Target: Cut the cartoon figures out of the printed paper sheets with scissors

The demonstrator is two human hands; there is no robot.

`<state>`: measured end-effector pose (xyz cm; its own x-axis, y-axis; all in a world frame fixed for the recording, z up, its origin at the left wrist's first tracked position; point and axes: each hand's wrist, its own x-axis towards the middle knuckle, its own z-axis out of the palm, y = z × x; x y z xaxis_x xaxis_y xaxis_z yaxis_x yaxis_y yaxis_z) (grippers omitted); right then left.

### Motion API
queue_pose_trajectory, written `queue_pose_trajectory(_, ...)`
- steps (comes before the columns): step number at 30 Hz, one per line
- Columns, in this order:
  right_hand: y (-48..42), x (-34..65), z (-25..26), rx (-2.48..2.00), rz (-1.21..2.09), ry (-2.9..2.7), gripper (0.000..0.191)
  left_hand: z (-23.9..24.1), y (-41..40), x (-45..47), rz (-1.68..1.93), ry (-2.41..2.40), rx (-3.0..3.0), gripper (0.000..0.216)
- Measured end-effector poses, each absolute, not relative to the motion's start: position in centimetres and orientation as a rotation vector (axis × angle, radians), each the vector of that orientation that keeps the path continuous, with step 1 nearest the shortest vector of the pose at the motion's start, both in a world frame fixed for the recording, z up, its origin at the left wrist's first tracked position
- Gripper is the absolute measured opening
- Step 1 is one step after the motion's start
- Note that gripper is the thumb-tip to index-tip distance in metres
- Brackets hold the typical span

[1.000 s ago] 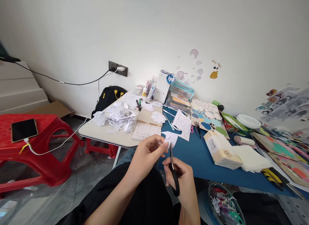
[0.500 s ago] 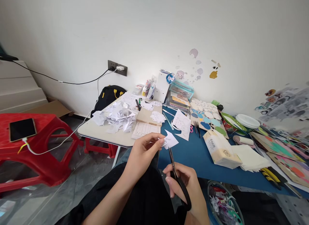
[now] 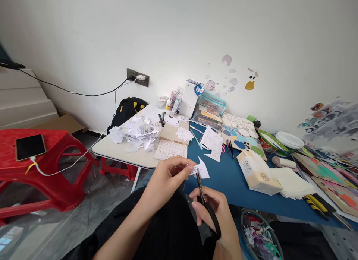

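My left hand [image 3: 175, 175] pinches a small piece of white paper [image 3: 204, 171] with a black line drawing on it, between thumb and fingertips. Black-handled scissors [image 3: 206, 204] are in my right hand [image 3: 216, 215], fingers through the loops. The blades point away from me and meet the paper's lower edge, close to my left fingertips. Both hands are above my lap, at the near edge of the blue table top [image 3: 220, 180]. Further back lies a larger sheet with printed outlines [image 3: 213, 142], partly cut away along one side.
Paper scraps [image 3: 137, 133] heap on the white table [image 3: 112, 150] at left, beside cut-out drawings [image 3: 184, 133]. A tissue pack [image 3: 258, 172] and a utility knife [image 3: 331, 208] lie at right. A scrap bin [image 3: 260, 234] stands below. A phone [image 3: 30, 147] charges on a red stool [image 3: 60, 167].
The paper has turned and sits slightly lower, and the blades now reach its edge further in. The whole view has shifted slightly. Both hands keep their holds.
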<state>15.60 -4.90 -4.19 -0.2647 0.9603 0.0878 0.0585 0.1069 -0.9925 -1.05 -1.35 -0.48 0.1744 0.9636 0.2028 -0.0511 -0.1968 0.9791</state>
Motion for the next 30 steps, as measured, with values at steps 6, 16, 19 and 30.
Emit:
queue_pose_trajectory(6, -4.9, 15.7, -4.2, -1.045, 1.236, -1.582, 0.009, 0.7, -1.4, -1.5, 1.153, 0.931, 1.458, 0.016)
queue_pose_trajectory(16, -5.0, 15.7, -4.3, -1.058, 1.171, -1.606, 0.010, 1.6, -1.2, -1.8, 1.085, 0.997, 1.527, 0.018)
queue_pose_trajectory(19, -5.0, 15.7, -4.5, -1.075, 1.147, -1.608, 0.009, 1.6, -1.2, -1.9, 1.076, 0.997, 1.534, 0.019)
queue_pose_trajectory(30, -5.0, 15.4, -4.4, -1.155, 1.112, -1.618, 0.011, 1.6, -1.0, -2.3, 1.099, 0.998, 1.581, 0.018)
